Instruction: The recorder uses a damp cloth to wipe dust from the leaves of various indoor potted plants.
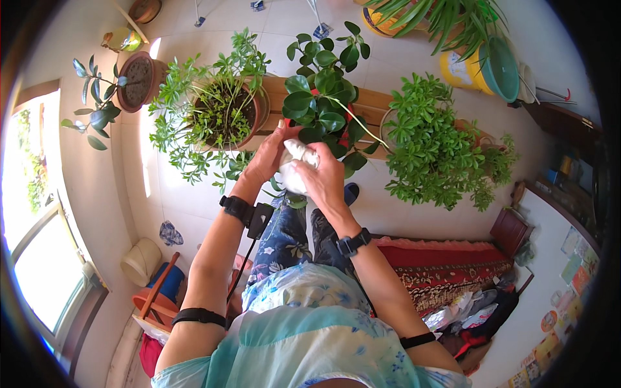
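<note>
A bunched white cloth is between my two hands, just in front of a broad-leaved potted plant. My right hand is closed around the cloth from the right. On the other side, my left hand is closed against the cloth, its thumb pointing up near the plant's dark green leaves. Some of the left fingers are hidden behind the cloth. The plant's red pot shows only partly among the leaves.
A wooden bench bears the pots, with a leafy plant to the left and a bushy one to the right. At far left stands a rubber plant's pot. A red patterned cover lies near right, a white bucket near left.
</note>
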`<state>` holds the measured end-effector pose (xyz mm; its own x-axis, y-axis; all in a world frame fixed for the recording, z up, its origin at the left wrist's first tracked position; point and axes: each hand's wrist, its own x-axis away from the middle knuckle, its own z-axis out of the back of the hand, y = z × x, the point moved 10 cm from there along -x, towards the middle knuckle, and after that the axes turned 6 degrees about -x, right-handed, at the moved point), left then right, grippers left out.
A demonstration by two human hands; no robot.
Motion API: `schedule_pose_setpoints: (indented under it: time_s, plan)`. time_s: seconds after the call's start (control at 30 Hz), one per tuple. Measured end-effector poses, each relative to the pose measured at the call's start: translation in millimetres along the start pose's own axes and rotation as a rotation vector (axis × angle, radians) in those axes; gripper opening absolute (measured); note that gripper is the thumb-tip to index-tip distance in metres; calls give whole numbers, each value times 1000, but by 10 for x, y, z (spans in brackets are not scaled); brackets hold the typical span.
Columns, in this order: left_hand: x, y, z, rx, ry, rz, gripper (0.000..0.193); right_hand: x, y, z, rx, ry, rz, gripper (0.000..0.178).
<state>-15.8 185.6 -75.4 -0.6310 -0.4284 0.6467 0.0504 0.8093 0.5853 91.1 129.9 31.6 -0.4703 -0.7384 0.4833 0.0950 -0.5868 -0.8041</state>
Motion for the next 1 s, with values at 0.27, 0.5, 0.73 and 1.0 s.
schedule_pose_setpoints:
  time_s: [0.27,0.5,0.73,1.0]
  plan:
    - [46,-124,-131,-8,-114,103,79,-259,-127,-109,824,89,181,23]
    - [66,105,-66,117,-55,4,76,-304,-122,-137,-160,51,195,31]
    - [34,1025,242,-121,213,-366,62,-363,-413,289,-223,283,195,31]
    - [-37,992,-202,-144,-2,-230,65,-559,-510,-8,-70,207,331,33]
